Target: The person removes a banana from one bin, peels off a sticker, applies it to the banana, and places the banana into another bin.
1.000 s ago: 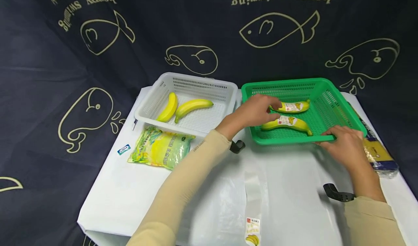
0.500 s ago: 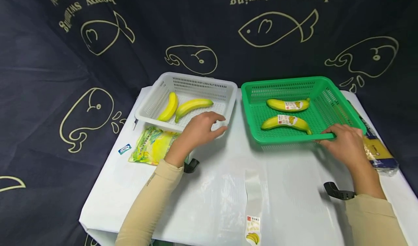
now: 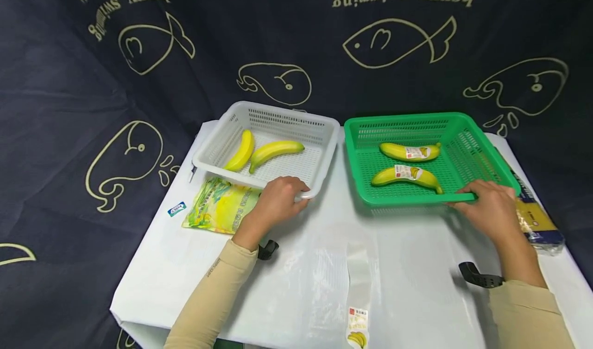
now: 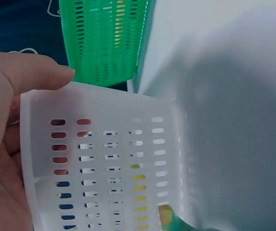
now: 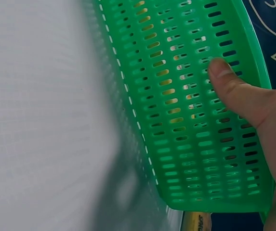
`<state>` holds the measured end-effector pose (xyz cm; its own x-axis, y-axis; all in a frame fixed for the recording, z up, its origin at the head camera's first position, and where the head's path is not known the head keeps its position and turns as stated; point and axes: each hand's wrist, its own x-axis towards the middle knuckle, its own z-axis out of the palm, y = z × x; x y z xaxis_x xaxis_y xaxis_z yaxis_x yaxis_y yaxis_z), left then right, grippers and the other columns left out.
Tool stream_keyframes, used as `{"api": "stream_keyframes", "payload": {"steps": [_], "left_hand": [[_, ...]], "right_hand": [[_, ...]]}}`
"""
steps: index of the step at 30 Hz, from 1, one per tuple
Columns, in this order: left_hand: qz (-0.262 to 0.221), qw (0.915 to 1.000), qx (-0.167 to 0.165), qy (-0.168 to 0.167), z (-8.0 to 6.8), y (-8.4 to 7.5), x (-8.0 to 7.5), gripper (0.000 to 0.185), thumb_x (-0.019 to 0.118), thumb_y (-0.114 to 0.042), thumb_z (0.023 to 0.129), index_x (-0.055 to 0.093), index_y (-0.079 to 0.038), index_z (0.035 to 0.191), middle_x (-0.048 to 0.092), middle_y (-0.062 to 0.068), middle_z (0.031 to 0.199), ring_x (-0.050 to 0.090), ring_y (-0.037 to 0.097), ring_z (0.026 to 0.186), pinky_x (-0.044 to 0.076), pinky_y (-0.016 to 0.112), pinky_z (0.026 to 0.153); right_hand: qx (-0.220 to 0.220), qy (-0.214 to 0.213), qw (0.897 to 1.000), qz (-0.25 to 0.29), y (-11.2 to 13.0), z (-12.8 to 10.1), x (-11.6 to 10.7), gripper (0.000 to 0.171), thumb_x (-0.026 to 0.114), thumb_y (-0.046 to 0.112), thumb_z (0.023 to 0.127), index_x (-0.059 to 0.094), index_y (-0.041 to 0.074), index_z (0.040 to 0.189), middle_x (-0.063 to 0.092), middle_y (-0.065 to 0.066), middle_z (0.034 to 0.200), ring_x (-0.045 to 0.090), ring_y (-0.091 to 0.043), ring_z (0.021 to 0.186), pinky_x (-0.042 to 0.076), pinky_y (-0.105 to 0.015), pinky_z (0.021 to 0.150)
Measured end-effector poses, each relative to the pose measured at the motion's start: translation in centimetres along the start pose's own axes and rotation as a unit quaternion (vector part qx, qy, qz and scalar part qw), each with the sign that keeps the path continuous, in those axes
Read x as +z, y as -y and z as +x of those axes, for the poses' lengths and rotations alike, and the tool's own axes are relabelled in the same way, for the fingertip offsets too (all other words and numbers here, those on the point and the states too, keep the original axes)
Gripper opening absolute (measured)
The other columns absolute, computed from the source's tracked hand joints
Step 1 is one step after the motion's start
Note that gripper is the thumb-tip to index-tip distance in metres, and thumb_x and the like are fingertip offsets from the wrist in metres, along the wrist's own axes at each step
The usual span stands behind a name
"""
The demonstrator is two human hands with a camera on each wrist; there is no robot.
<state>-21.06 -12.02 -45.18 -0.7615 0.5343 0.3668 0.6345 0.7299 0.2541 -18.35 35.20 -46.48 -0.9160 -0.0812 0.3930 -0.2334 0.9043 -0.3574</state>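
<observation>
My left hand (image 3: 279, 202) grips the front right corner of the white plastic basket (image 3: 303, 169). In the left wrist view the thumb lies over the rim of that white basket (image 4: 99, 96), with fingers behind its slotted wall. Two yellow bananas (image 3: 241, 151) lie in it, apart from my hand. My right hand (image 3: 493, 210) holds the front rim of the green basket (image 3: 417, 199) near its right corner. The right wrist view has the thumb pressing on the outer wall of this green basket (image 5: 176, 159). Inside are two labelled bananas (image 3: 389, 177), stickers facing up.
A yellow-green packet (image 3: 220, 207) lies in front of the white basket, and a small blue-green label (image 3: 176, 209) beside it. A clear bag and a paper strip with a banana sticker (image 3: 357, 326) lie at the front. A navy-and-yellow pack (image 3: 533, 215) sits at the right edge.
My left hand has withdrawn from the bananas in the green basket, moved left, and taken hold of the white basket's corner. The right hand stays on the green rim.
</observation>
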Motion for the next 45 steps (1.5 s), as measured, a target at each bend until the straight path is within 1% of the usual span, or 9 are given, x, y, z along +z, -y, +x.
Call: {"api": "stream_keyframes", "payload": {"steps": [10, 17, 21, 26, 28, 31, 35, 38, 45], "left_hand": [[-0.007, 0.9987, 0.040, -0.030, -1.2, 0.4, 0.0, 0.018, 0.074, -0.020, 0.075, 0.076, -0.014, 0.092, 0.071, -0.003, 0.091, 0.065, 0.016, 0.086, 0.051, 0.034, 0.074], [-0.022, 0.9971, 0.058, -0.045, -1.3, 0.9, -0.2, 0.029, 0.069, -0.043, 0.083, 0.075, -0.016, 0.090, 0.069, -0.007, 0.087, 0.063, 0.012, 0.082, 0.048, 0.033, 0.077], [-0.023, 0.9962, 0.054, -0.063, -1.8, 2.0, -0.4, 0.036, 0.064, -0.053, 0.085, 0.076, -0.018, 0.088, 0.068, -0.009, 0.085, 0.061, 0.011, 0.078, 0.046, 0.031, 0.075], [-0.019, 0.9950, 0.057, -0.079, -2.0, 2.4, 0.1, 0.037, 0.063, -0.056, 0.084, 0.076, -0.021, 0.087, 0.068, -0.011, 0.084, 0.059, 0.010, 0.077, 0.045, 0.030, 0.074], [-0.016, 0.9946, 0.057, -0.085, -2.0, 2.5, 0.3, 0.037, 0.063, -0.056, 0.084, 0.075, -0.021, 0.086, 0.067, -0.012, 0.083, 0.058, 0.009, 0.076, 0.045, 0.029, 0.073], [-0.016, 0.9933, 0.061, -0.097, -1.9, 2.6, 0.5, 0.035, 0.064, -0.056, 0.083, 0.075, -0.022, 0.085, 0.066, -0.013, 0.082, 0.057, 0.009, 0.074, 0.044, 0.029, 0.071], [-0.015, 0.9918, 0.067, -0.108, -1.8, 2.6, 0.6, 0.035, 0.064, -0.056, 0.083, 0.075, -0.022, 0.084, 0.066, -0.013, 0.081, 0.056, 0.009, 0.073, 0.044, 0.029, 0.069], [-0.013, 0.9917, 0.067, -0.109, -1.8, 2.5, 0.7, 0.036, 0.063, -0.057, 0.083, 0.075, -0.022, 0.084, 0.066, -0.013, 0.081, 0.055, 0.009, 0.072, 0.044, 0.028, 0.069], [-0.020, 0.9927, 0.050, -0.108, -2.1, 2.2, 0.7, 0.035, 0.065, -0.056, 0.082, 0.074, -0.023, 0.084, 0.066, -0.014, 0.082, 0.054, 0.009, 0.073, 0.044, 0.028, 0.071]], "right_hand": [[0.008, 0.006, 1.000, -0.006, -0.2, 0.2, 0.3, 0.033, 0.087, 0.013, 0.064, 0.068, 0.001, 0.087, 0.065, -0.019, 0.091, 0.053, -0.043, 0.090, 0.023, -0.057, 0.079], [0.017, 0.013, 1.000, -0.004, -0.2, 0.0, 0.2, 0.031, 0.085, 0.014, 0.067, 0.068, 0.001, 0.089, 0.064, -0.019, 0.092, 0.052, -0.043, 0.093, 0.023, -0.057, 0.080], [0.017, 0.056, 0.998, 0.000, 0.2, 0.2, -0.4, 0.038, 0.084, 0.028, 0.072, 0.068, 0.002, 0.095, 0.064, -0.021, 0.099, 0.050, -0.043, 0.098, 0.021, -0.058, 0.080], [0.036, 0.179, 0.983, 0.034, 1.4, 1.2, -2.3, 0.061, 0.078, 0.049, 0.076, 0.064, 0.006, 0.117, 0.061, -0.023, 0.115, 0.048, -0.042, 0.109, 0.022, -0.060, 0.084], [0.032, 0.222, 0.973, 0.062, 2.2, 1.8, -2.9, 0.063, 0.075, 0.047, 0.080, 0.059, 0.006, 0.125, 0.060, -0.021, 0.118, 0.049, -0.040, 0.111, 0.028, -0.058, 0.086], [0.023, 0.244, 0.965, 0.094, 3.8, 3.0, -3.3, 0.058, 0.071, 0.043, 0.085, 0.057, 0.009, 0.130, 0.061, -0.013, 0.117, 0.052, -0.033, 0.109, 0.040, -0.050, 0.083], [0.007, 0.222, 0.968, 0.116, 6.5, 5.1, -3.3, 0.044, 0.065, 0.041, 0.091, 0.061, 0.014, 0.126, 0.063, -0.006, 0.111, 0.055, -0.025, 0.103, 0.041, -0.043, 0.083], [-0.005, 0.213, 0.968, 0.130, 9.1, 7.1, -3.0, 0.043, 0.064, 0.043, 0.091, 0.062, 0.014, 0.123, 0.064, -0.006, 0.110, 0.056, -0.026, 0.102, 0.041, -0.046, 0.086], [-0.048, 0.224, 0.957, 0.177, 14.9, 12.3, -0.4, 0.043, 0.064, 0.046, 0.090, 0.065, 0.014, 0.119, 0.065, -0.004, 0.106, 0.060, -0.021, 0.096, 0.045, -0.043, 0.084]]}}
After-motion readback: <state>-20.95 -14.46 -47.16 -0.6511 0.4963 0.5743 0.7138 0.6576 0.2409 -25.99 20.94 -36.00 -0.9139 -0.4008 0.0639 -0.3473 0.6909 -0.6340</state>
